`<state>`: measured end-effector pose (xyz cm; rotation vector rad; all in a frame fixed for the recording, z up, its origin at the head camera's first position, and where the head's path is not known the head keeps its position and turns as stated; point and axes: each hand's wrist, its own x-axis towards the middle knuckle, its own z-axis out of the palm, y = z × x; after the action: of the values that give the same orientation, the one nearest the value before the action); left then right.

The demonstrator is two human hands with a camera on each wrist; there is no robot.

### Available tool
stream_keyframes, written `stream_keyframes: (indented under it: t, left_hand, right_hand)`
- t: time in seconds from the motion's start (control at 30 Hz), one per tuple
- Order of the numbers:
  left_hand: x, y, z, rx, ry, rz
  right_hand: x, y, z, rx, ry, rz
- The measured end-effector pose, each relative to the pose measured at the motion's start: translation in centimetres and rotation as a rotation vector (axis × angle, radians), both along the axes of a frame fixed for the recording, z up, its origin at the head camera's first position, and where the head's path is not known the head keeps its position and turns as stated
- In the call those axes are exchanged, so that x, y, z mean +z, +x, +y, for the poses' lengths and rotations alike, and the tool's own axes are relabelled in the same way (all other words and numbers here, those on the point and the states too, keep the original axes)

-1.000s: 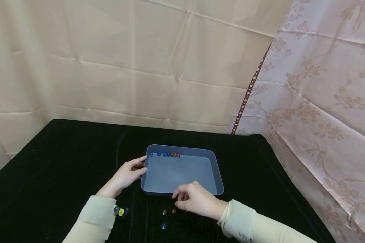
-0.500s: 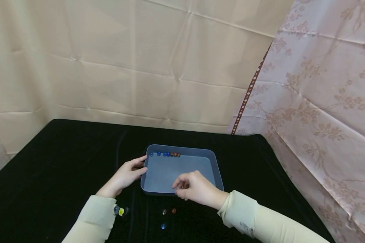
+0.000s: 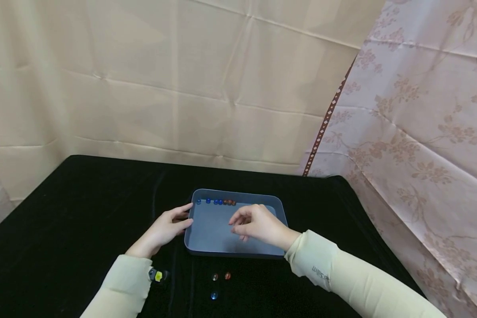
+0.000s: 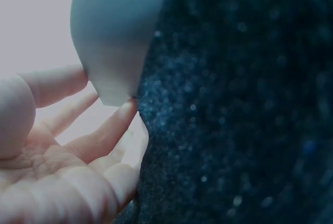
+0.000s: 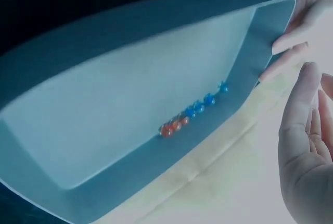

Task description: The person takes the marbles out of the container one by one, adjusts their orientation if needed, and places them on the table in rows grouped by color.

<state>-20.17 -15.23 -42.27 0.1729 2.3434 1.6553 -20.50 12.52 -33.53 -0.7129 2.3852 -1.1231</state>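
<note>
My left hand (image 3: 168,227) rests its fairly straight thumb and fingertips against the left end of the blue-grey tray (image 3: 278,201); the left wrist view shows them touching its wall. Over the tray's right half hangs my right hand (image 3: 260,225), fingers curled with thumb and index finger close together. Whether anything sits between those fingertips is hidden. Along the tray's far wall runs a row of marbles: several blue marbles (image 3: 216,202), then three reddish-brown marbles (image 3: 229,202). In the right wrist view, the red marbles (image 5: 177,124) and blue marbles (image 5: 200,106) also show.
On the black cloth (image 3: 103,207) before the tray lie a clear marble (image 3: 215,277), an orange marble (image 3: 228,276) and a blue marble (image 3: 214,295). A beige curtain (image 3: 143,88) hangs behind, and a flowered curtain (image 3: 421,110) at the right.
My right hand has moved away from the loose marbles, past the tray's near edge, to above the tray's right half. The left hand and the tray have stayed put.
</note>
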Motion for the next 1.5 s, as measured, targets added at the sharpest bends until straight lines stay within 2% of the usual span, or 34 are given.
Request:
stream_keyframes:
  t: [0.23,1.1,1.5]
  left_hand:
    - [0.0,0.0,0.0,-0.001,-0.002,-0.005]
    - [0.1,0.1,0.1,0.005,-0.005,-0.011]
    - [0.1,0.1,0.2,0.013,-0.015,0.007]
  right_hand:
    - [0.2,-1.4,0.2,-0.035,-0.009,-0.010]
    - [-2.0,-5.9,0.3,-0.196,-0.030,-0.002]
    - [-3.0,-7.8,0.1,-0.325,0.009,0.036]
